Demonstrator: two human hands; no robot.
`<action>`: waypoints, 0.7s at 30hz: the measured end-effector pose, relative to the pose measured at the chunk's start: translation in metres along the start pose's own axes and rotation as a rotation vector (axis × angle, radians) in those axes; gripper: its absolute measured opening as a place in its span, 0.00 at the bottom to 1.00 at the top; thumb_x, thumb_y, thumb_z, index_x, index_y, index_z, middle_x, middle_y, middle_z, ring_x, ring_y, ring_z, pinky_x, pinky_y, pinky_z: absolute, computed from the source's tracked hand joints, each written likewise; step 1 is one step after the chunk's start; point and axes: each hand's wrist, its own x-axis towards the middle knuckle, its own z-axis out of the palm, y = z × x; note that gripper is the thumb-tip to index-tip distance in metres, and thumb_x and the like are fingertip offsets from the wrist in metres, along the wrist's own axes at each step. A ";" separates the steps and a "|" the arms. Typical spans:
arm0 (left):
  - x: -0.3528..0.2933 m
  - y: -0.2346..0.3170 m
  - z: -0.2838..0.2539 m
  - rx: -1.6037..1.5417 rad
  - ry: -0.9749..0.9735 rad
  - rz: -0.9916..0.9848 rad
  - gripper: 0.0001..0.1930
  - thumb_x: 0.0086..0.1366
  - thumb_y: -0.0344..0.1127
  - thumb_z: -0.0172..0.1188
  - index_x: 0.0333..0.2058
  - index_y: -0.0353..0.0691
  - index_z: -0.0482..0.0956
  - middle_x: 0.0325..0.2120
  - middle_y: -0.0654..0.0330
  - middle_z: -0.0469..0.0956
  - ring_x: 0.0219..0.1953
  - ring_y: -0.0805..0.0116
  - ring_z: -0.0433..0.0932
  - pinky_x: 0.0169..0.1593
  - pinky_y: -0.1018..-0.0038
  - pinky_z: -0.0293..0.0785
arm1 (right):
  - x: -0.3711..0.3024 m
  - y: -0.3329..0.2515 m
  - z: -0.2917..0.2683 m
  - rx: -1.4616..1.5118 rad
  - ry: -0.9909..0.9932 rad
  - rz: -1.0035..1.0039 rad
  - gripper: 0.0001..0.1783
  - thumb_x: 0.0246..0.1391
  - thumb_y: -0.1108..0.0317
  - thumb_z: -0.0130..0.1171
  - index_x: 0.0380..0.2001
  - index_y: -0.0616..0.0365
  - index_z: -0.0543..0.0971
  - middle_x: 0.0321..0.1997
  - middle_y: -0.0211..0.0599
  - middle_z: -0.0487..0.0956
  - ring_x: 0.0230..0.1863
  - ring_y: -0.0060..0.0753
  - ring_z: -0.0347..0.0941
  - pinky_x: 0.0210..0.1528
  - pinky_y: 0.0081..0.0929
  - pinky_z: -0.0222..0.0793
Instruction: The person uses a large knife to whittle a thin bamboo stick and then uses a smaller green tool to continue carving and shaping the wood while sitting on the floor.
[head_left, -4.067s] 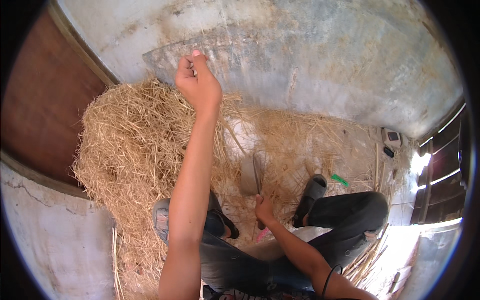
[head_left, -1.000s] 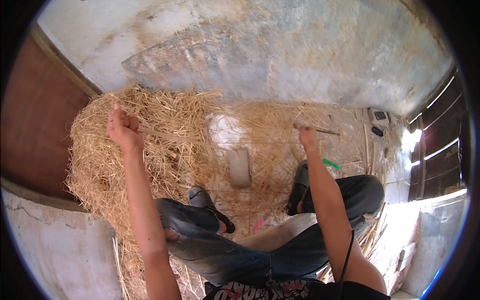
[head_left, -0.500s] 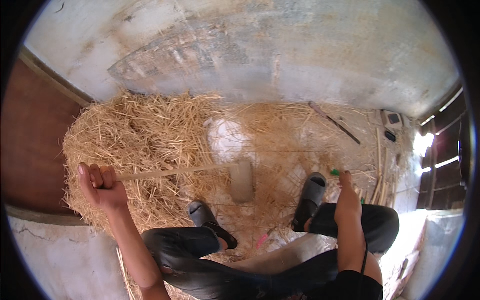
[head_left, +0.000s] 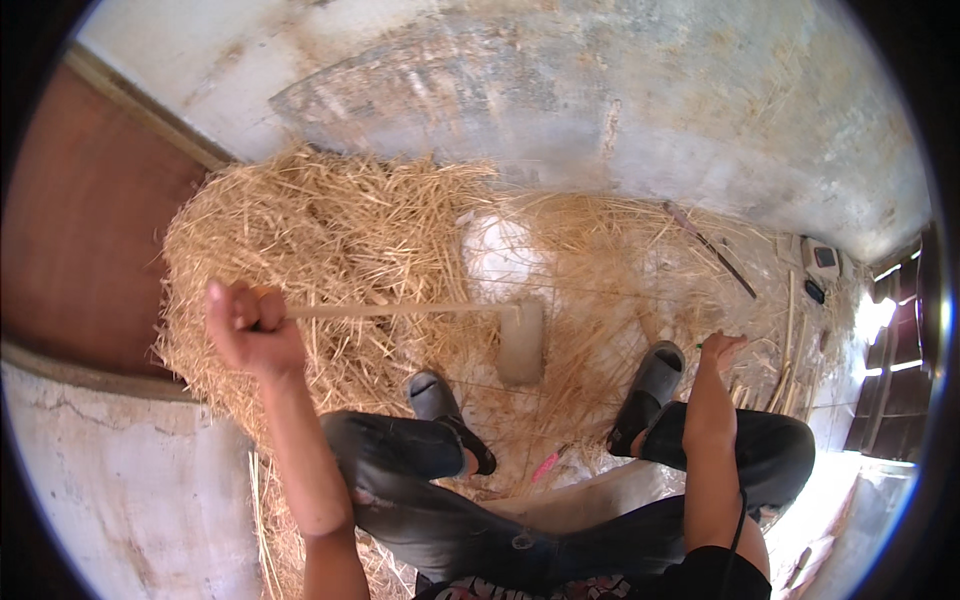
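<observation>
My left hand (head_left: 255,325) is closed on one end of a long pale strip (head_left: 400,310), which looks like bamboo or wood. Its other end meets the top of a grey-brown block (head_left: 521,345) between my feet; I cannot tell whether it is fixed there or only lies across it. To the right, my right hand (head_left: 722,348) hovers beyond my right sandal (head_left: 652,385), its fingers partly hidden. A small bit of green (head_left: 700,346) shows at its edge, and what it belongs to cannot be made out. My left sandal (head_left: 435,396) is left of the block.
A big heap of straw-like shavings (head_left: 320,230) lies at the left beside a brown door panel (head_left: 90,230). A long thin tool (head_left: 715,245) lies near the back wall (head_left: 640,90). A small grey box (head_left: 822,256) and thin sticks (head_left: 788,340) are at the right. A pink object (head_left: 545,466) lies by my legs.
The whole view has shifted and turned slightly. My left hand sits a little farther forward, still on the strip. Less of the green object shows at my right hand.
</observation>
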 end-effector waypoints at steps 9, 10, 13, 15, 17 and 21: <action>-0.026 0.071 -0.046 -0.178 0.172 0.062 0.22 0.68 0.42 0.60 0.19 0.52 0.58 0.13 0.73 0.48 0.14 0.79 0.43 0.20 0.74 0.39 | -0.035 -0.155 -0.160 0.034 -0.149 -1.030 0.66 0.49 0.65 0.74 0.74 0.58 0.34 0.45 0.70 0.80 0.50 0.72 0.76 0.51 0.55 0.72; -0.033 0.087 -0.057 -0.217 0.189 0.080 0.22 0.68 0.42 0.60 0.19 0.52 0.59 0.13 0.72 0.48 0.14 0.79 0.43 0.21 0.74 0.40 | -0.046 -0.169 -0.195 -0.049 -0.152 -1.163 0.67 0.46 0.67 0.76 0.74 0.57 0.34 0.45 0.71 0.80 0.50 0.72 0.76 0.51 0.54 0.72; -0.060 0.127 -0.096 -0.338 0.293 0.153 0.20 0.68 0.40 0.57 0.18 0.51 0.60 0.12 0.73 0.51 0.13 0.79 0.43 0.19 0.74 0.39 | -0.088 -0.180 -0.313 -0.213 -0.241 -1.347 0.68 0.42 0.73 0.77 0.75 0.53 0.36 0.47 0.65 0.80 0.52 0.69 0.76 0.54 0.51 0.73; -0.082 0.156 -0.131 -0.364 0.239 0.199 0.19 0.68 0.39 0.57 0.18 0.50 0.62 0.12 0.72 0.51 0.14 0.78 0.42 0.22 0.74 0.41 | -0.115 -0.156 -0.393 -0.248 -0.272 -1.512 0.68 0.42 0.73 0.77 0.75 0.53 0.38 0.46 0.64 0.81 0.51 0.69 0.76 0.54 0.49 0.73; -0.104 0.181 -0.169 -0.439 0.294 0.220 0.19 0.67 0.38 0.56 0.18 0.50 0.61 0.12 0.72 0.52 0.14 0.77 0.43 0.22 0.74 0.41 | -0.129 -0.115 -0.471 -0.248 -0.323 -1.483 0.65 0.42 0.74 0.76 0.75 0.54 0.42 0.47 0.64 0.81 0.51 0.68 0.76 0.54 0.48 0.72; -0.160 0.216 -0.235 -0.510 0.421 0.257 0.19 0.67 0.38 0.56 0.19 0.49 0.60 0.11 0.71 0.52 0.13 0.78 0.44 0.21 0.74 0.42 | -0.110 0.006 -0.598 -0.258 -0.340 -1.316 0.24 0.62 0.68 0.59 0.59 0.66 0.72 0.39 0.54 0.79 0.34 0.50 0.78 0.37 0.40 0.71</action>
